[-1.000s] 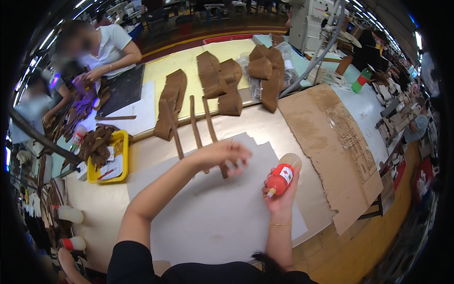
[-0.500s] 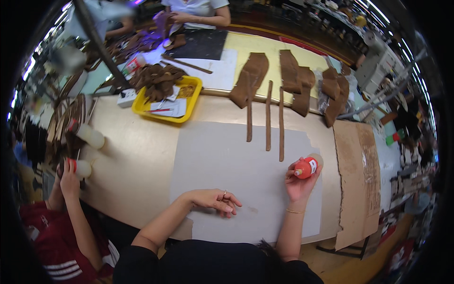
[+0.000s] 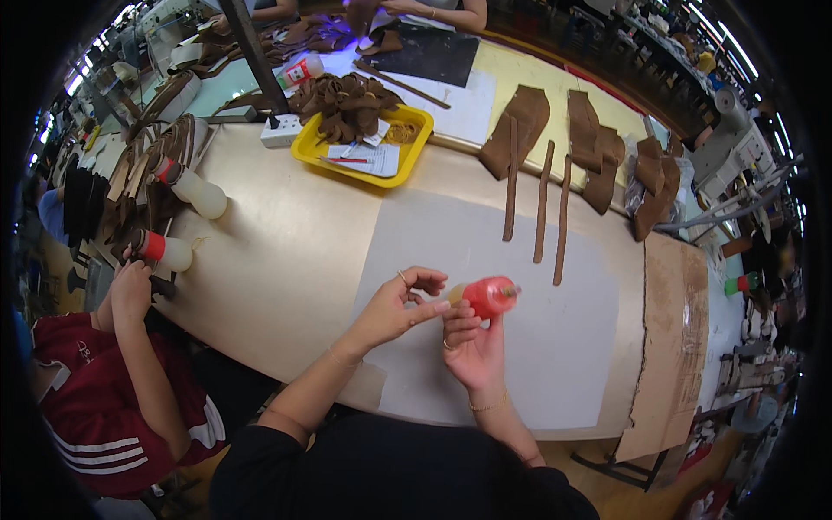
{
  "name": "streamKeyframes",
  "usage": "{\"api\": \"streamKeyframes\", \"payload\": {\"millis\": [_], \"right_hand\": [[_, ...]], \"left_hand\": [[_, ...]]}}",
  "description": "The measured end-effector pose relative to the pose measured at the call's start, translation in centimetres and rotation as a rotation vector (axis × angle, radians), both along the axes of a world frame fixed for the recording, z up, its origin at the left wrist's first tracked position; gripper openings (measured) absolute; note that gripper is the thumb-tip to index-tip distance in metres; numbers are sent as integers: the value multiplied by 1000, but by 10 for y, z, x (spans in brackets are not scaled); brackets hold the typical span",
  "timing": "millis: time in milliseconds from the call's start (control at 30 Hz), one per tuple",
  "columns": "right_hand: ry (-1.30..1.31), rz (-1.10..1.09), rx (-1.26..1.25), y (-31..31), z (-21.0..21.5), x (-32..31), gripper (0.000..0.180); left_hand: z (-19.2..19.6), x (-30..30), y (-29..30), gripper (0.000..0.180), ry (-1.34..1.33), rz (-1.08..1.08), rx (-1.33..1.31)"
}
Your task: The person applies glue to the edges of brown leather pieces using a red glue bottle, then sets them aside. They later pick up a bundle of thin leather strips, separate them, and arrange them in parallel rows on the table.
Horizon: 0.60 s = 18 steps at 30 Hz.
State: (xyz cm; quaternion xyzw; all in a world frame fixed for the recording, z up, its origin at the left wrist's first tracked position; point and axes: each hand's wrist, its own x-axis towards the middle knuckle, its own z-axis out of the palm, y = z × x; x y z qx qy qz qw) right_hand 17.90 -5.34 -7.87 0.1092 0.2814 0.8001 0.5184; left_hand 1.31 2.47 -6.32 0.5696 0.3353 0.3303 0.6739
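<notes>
I have the right hand (image 3: 475, 348) wrapped around a red squeeze bottle (image 3: 485, 297), held up over the big grey sheet (image 3: 425, 373), with the tip pointing off to the right. The left hand (image 3: 394, 308) is half open with bent fingers, and I see nothing held in it. Its thumb is right by the pale bottom end of the bottle, but I can't tell if they touch. The tip is blurry from here, so I can't tell if it has a cap on. If it has none and I squeeze too hard, some of what is inside could drip onto the sheet. If the left thumb pokes the bottom end, the bottle might twist or slip, because the right hand seems to carry all of it. Just past the bottle lie three thin brown strips (image 3: 541, 208). If the bottle fell that way, it could knock them crooked, and a drip could stain them. Farther on, to the left, a yellow tray (image 3: 360, 177) is heaped with brown scraps (image 3: 347, 102), and a wild swing of the left arm could tip some out. Farthest, the left strip's top end looks like it lies over a wide brown piece (image 3: 525, 117), so a tug on one might drag the other.
</notes>
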Motion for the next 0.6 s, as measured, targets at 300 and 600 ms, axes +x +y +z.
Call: {"api": "streamKeyframes", "payload": {"millis": [300, 600], "right_hand": [[-571, 155, 170, -17, -30, -2, 77], [-866, 473, 594, -55, -53, -19, 47]], "left_hand": [[-10, 13, -12, 50, 112, 24, 155], [-3, 30, -11, 59, 215, 11, 334]]}}
